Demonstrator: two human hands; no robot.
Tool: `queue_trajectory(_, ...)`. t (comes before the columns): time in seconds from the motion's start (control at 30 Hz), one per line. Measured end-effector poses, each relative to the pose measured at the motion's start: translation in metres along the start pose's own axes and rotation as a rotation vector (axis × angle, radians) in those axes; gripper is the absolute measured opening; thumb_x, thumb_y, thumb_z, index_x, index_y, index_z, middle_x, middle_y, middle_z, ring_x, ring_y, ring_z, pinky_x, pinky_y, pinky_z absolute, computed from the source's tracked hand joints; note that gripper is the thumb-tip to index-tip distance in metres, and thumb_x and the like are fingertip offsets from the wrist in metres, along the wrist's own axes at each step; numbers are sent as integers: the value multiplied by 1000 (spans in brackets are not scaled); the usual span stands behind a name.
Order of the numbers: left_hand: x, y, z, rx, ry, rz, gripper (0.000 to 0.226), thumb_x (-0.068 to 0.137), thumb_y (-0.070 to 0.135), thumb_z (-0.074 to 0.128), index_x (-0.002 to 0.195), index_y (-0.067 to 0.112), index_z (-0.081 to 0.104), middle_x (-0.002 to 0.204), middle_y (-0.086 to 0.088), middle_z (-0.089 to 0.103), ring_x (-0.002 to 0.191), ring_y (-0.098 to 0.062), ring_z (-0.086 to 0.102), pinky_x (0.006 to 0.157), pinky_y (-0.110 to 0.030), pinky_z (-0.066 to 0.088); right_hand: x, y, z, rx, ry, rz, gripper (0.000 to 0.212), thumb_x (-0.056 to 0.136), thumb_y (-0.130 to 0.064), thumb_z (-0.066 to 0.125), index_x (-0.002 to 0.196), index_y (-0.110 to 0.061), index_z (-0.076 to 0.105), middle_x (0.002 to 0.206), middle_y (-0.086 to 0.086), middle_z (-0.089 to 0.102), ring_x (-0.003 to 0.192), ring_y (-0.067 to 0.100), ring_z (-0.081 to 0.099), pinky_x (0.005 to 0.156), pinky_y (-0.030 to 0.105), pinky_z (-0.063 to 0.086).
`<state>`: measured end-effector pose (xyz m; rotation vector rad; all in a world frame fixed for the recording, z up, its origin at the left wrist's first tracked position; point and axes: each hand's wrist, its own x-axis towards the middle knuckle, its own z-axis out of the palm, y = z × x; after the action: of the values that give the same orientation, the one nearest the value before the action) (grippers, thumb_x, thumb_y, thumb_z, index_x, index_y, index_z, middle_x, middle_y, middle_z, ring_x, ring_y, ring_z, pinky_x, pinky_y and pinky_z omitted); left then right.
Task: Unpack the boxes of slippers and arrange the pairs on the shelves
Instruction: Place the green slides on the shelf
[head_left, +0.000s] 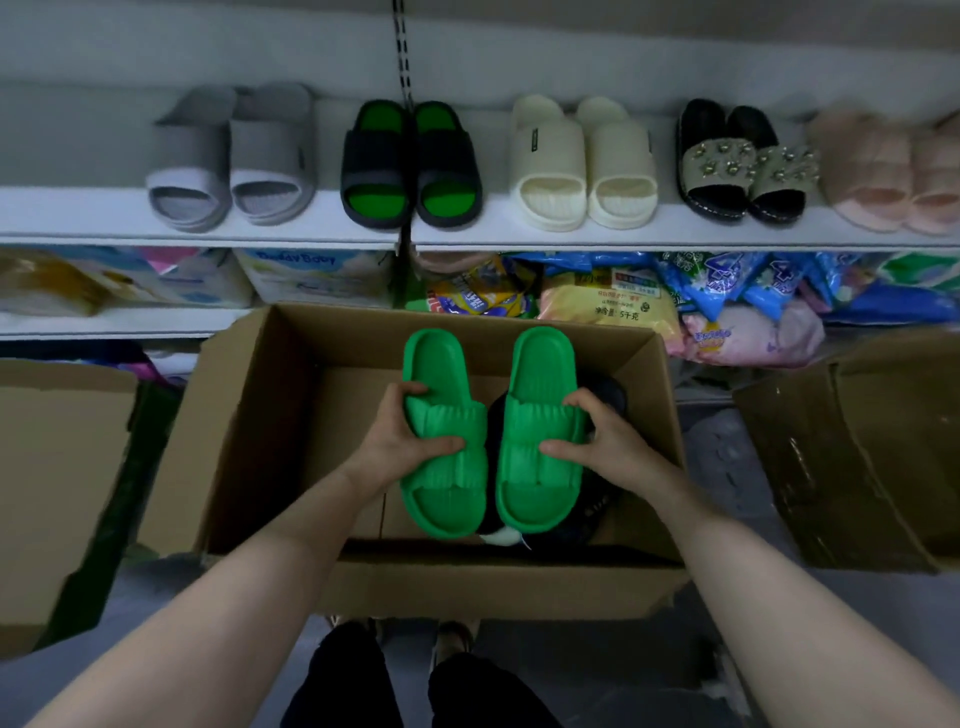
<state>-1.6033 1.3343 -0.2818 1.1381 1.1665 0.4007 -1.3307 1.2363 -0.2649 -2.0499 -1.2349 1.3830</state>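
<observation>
Both hands, left hand (410, 436) and right hand (597, 431), each grip one green slipper (441, 467) above the box (249, 415), side by side as a pair for the shelf (78, 213).

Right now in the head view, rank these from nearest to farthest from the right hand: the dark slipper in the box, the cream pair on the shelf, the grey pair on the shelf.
From the right hand:
1. Dark slipper, in the box, just beside the hand.
2. Cream pair, on the shelf above the hand.
3. Grey pair, far left on the shelf.
</observation>
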Motion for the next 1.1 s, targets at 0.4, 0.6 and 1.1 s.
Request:
queue_trajectory(0.4,-63,55,-108,-195,346,263,84,65,1,84,132,14,35,122,-5,55,105,-16,63,76,-23,57,22,-151,28,-58,13,-357,51,73,-30,86,107,-35,49,116,-4,61,101,16,64,81,31,56)
queue_trajectory(0.6,-83,58,-186,-246,483,248,81,69,11,84,130,18,32,119,1,54,95,-6,64,71,-23,57,43,-235,73,-140,-9,-478,52,75,-38,84,112,-35,46,111,-26,52,92,-1,60,71,15,52)
queue_trajectory(1.1,-26,78,-463,-192,635,230,74,72,18,84,133,12,42,107,2,59,87,-4,61,59,-10,50,160,-432,251,-183,51,-437,58,77,-43,81,118,-36,41,119,-7,52,103,17,57,83,33,51)
